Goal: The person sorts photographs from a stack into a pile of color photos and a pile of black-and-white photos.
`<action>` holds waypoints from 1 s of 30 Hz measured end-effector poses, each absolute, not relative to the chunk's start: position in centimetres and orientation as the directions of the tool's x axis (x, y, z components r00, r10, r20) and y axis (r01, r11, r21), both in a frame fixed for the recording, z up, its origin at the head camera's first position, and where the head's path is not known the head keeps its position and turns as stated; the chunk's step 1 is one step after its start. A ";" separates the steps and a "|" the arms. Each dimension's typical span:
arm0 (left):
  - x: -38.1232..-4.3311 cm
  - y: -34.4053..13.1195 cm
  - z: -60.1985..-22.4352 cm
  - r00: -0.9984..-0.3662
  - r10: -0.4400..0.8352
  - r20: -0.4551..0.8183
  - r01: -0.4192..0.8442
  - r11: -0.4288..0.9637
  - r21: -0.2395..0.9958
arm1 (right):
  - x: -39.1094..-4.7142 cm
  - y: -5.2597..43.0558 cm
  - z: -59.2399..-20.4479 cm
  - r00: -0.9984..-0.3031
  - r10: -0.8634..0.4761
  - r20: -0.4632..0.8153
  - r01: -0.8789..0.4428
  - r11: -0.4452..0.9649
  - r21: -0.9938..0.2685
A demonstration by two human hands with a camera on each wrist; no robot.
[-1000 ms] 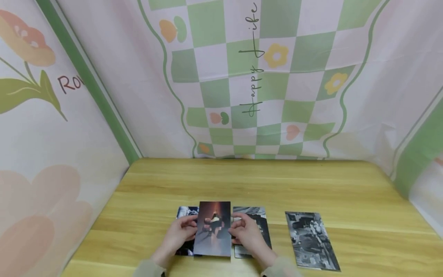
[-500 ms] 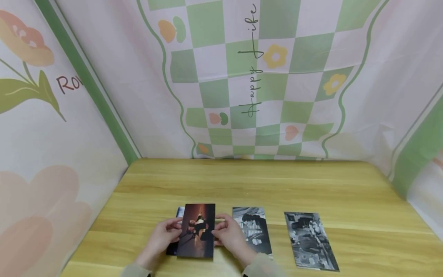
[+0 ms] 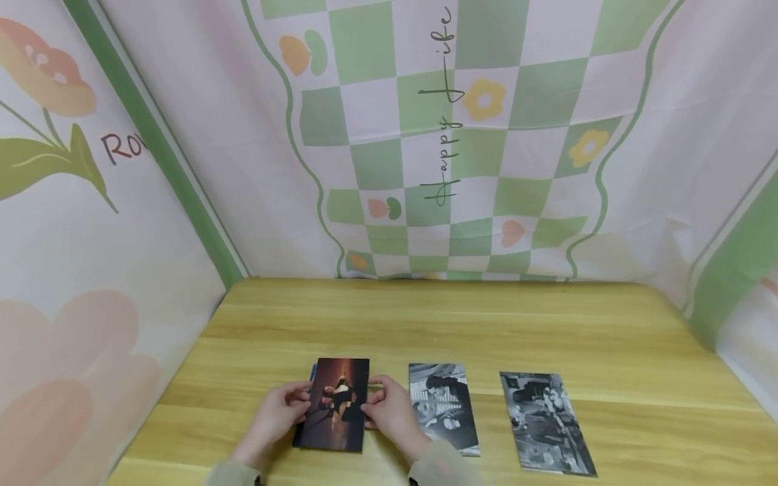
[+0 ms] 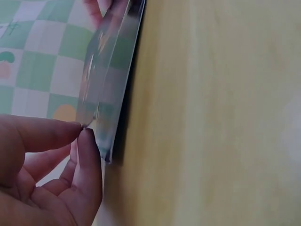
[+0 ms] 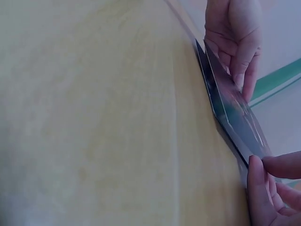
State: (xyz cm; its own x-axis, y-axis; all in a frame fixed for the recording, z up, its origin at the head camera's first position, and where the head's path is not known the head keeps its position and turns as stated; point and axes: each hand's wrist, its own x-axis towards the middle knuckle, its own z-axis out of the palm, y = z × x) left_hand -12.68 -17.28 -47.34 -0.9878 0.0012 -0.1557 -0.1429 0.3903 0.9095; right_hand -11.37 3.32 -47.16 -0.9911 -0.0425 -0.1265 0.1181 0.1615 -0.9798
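Colour card brought over the left-hand card

Since the previous second we log a clear leftward shift. The dark reddish card then straddled the gap and overlapped the middle card; now it sits almost wholly above the lower left card, of which only a thin bluish strip shows along the left side. The middle black-and-white card is free of it, and the right-hand black-and-white card lies well apart, unmoved, on the wooden table.

Both hands grasp: the left hand pinches the reddish card's left edge between thumb and finger, the right hand pinches its right edge the same way. From the right wrist we make out a narrow gap between upper and lower cards; whether they touch anywhere, we cannot tell.

Our reading: the sideways carry looks nearly complete, and the work now seems a matter of lining up edges, with neither side yet released.
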 end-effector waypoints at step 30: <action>-13.1 -17.3 -47.2 -0.994 -0.013 -0.108 -0.100 0.509 0.855 | -11.8 3.3 -46.8 -0.987 -0.111 -0.112 0.064 0.367 -0.928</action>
